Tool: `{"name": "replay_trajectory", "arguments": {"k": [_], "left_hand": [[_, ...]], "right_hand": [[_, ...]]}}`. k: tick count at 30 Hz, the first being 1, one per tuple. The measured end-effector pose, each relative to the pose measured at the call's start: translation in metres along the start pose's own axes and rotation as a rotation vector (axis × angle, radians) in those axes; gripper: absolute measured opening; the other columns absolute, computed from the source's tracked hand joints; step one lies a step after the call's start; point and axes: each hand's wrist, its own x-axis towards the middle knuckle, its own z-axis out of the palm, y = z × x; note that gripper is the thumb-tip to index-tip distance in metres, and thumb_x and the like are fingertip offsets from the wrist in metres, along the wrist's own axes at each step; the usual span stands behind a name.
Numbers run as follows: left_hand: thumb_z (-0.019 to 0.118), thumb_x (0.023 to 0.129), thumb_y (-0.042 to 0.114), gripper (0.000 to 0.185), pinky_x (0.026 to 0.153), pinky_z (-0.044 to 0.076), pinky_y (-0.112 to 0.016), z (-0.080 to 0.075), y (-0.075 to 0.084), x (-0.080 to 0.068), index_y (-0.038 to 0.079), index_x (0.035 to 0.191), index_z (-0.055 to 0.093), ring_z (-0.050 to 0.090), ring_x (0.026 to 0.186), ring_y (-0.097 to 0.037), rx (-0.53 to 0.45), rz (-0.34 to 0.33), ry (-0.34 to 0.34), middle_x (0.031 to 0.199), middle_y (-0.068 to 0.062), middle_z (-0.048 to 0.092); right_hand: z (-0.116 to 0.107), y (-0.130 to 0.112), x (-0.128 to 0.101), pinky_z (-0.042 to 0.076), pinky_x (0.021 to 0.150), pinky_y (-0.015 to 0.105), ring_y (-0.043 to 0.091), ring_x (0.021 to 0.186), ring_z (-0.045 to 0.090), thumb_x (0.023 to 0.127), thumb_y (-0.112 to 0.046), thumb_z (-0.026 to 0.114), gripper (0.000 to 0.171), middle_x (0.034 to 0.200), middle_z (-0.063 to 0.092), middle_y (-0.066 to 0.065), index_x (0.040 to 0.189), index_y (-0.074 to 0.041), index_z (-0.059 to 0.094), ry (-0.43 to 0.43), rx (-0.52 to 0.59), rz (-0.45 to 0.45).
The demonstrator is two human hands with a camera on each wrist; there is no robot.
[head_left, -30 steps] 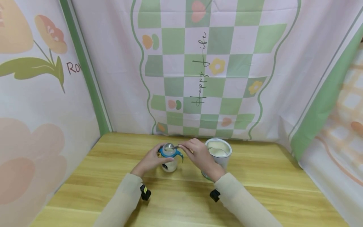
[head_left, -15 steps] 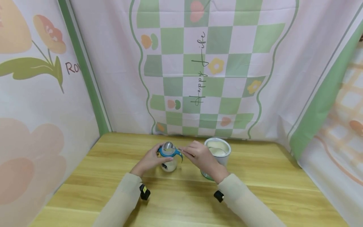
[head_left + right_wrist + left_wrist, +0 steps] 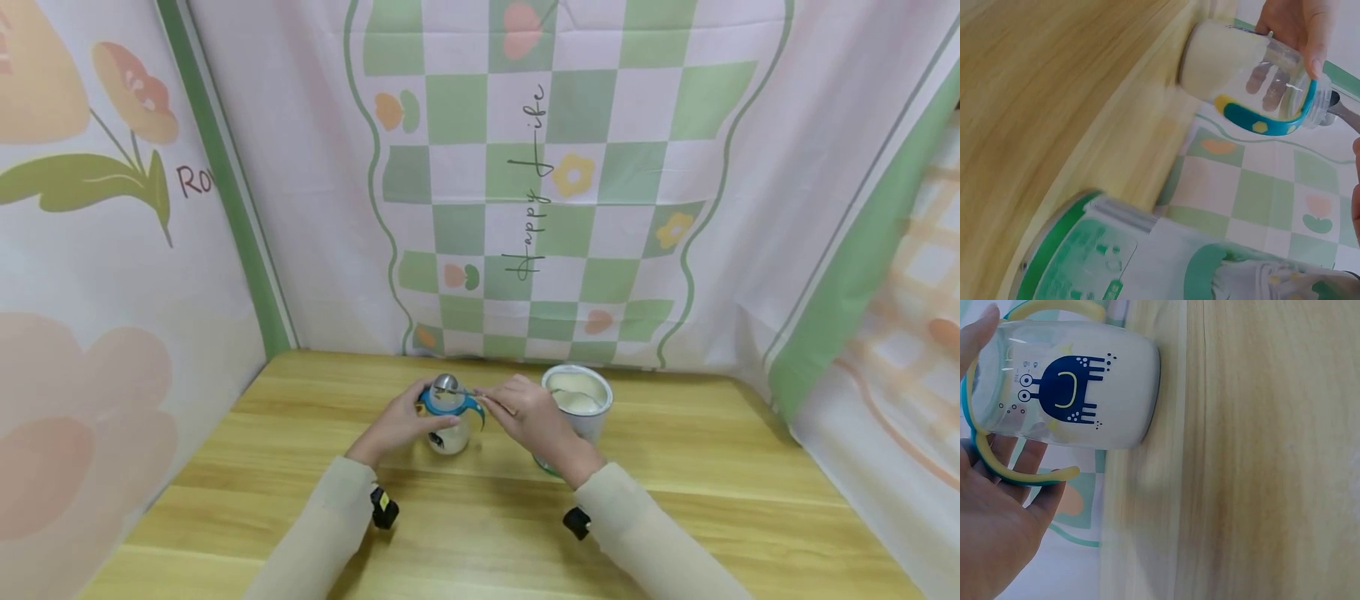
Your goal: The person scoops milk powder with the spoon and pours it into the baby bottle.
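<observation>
Left hand (image 3: 400,422) grips baby bottle (image 3: 448,421) upright on table (image 3: 675,492) beside powder can (image 3: 577,404), right hand (image 3: 528,411) pinches spoon (image 3: 447,386) over its mouth; bottle likely light, tippy, slick, best held round the body.

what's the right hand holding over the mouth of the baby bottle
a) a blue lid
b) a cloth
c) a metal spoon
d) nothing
c: the right hand pinches the handle of a metal spoon whose bowl sits at the mouth of the baby bottle, which the left hand grips; the powder tin stands open beside it.
</observation>
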Motion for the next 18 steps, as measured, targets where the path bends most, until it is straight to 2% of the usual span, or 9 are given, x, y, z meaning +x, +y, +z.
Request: {"name": "replay_trajectory", "arguments": {"k": [4, 11, 18], "left_hand": [[0.082, 0.081, 0.051, 0.078, 0.108, 0.031, -0.065, 0.0002, 0.0, -0.0003, 0.029, 0.147, 0.046, 0.044, 0.134, -0.03, -0.009, 0.0, -0.005, 0.136, 0.003, 0.057], [0.081, 0.082, 0.051, 0.078, 0.107, 0.032, -0.066, 0.0, -0.0006, 0.0001, 0.026, 0.147, 0.046, 0.045, 0.134, -0.031, -0.012, 0.021, -0.008, 0.137, 0.002, 0.057], [0.082, 0.081, 0.05, 0.079, 0.108, 0.031, -0.064, 0.0007, -0.0004, 0.0008, 0.027, 0.147, 0.046, 0.044, 0.134, -0.029, -0.01, 0.008, 0.003, 0.139, 0.002, 0.055]], "right_hand": [[0.0005, -0.0008, 0.0012, 0.054, 0.065, 0.021, 0.013, 0.081, 0.068, 0.083, 0.001, 0.079, 0.025, 0.095, 0.076, 0.004, 0.108, -0.004, 0.077, 0.026, 0.041, 0.063], [0.0009, -0.0031, 0.002, 0.053, 0.058, 0.021, 0.012, 0.08, 0.068, 0.088, -0.002, 0.076, 0.019, 0.095, 0.076, 0.003, 0.107, -0.004, 0.078, 0.039, 0.099, 0.136], [0.0009, -0.0045, 0.0051, 0.058, 0.062, 0.029, 0.014, 0.081, 0.07, 0.093, -0.009, 0.073, 0.013, 0.092, 0.075, 0.005, 0.104, -0.004, 0.078, 0.08, 0.106, 0.205]]}}
